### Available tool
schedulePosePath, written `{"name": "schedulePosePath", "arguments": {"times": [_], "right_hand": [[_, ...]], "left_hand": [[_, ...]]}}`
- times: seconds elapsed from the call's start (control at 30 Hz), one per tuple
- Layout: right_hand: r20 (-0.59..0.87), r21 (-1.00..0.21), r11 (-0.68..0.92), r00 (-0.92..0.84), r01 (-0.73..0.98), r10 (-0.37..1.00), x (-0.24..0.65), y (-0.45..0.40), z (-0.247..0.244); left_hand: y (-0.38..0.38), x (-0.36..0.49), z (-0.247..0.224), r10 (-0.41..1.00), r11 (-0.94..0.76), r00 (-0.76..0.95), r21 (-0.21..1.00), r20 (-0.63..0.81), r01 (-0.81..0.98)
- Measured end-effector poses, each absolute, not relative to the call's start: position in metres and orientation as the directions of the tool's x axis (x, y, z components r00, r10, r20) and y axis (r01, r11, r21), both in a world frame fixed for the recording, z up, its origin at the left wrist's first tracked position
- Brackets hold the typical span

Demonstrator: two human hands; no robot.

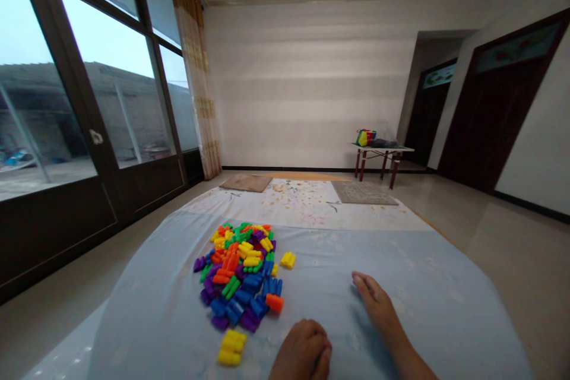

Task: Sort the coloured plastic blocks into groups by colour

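A heap of ribbed plastic toy building blocks (pixel 236 270) in yellow, orange, green, blue and purple lies on a pale blue sheet (pixel 392 261). My left hand (pixel 303 350) rests at the near edge of the view, curled shut with nothing showing in it, just right of a joined pair of yellow blocks (pixel 231 347). My right hand (pixel 376 303) lies on the sheet with its fingers extended, holding nothing. The nearest piece to it is a single orange block (pixel 275 303). A small yellow block cluster (pixel 287 259) sits apart at the heap's right side.
Beyond the blue sheet lies a floral cover (pixel 303 205) with several mats on it. A small red-legged table (pixel 383 151) holding a colourful bag stands by the far wall. Glass doors (pixel 120 83) run along the left, and dark doors (pixel 490 113) stand at the right.
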State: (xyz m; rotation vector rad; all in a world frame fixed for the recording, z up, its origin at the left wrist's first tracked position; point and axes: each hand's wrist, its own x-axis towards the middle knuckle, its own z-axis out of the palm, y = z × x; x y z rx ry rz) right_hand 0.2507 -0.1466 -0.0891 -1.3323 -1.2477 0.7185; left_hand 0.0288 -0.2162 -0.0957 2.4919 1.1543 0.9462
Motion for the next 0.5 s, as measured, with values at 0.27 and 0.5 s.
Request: {"name": "schedulePosePath", "arguments": {"times": [0.27, 0.5], "right_hand": [[0.245, -0.952, 0.185, 0.246, 0.243, 0.938, 0.249, -0.146, -0.087], [0.325, -0.914, 0.243, 0.228, 0.324, 0.918, 0.245, -0.152, -0.079]], "left_hand": [[-0.216, 0.026, -0.095, 0.743, -0.667, 0.488, 0.453, 0.457, 0.592], [-0.219, 0.025, -0.073, 0.767, -0.641, 0.527, 0.456, 0.366, 0.618]]}}
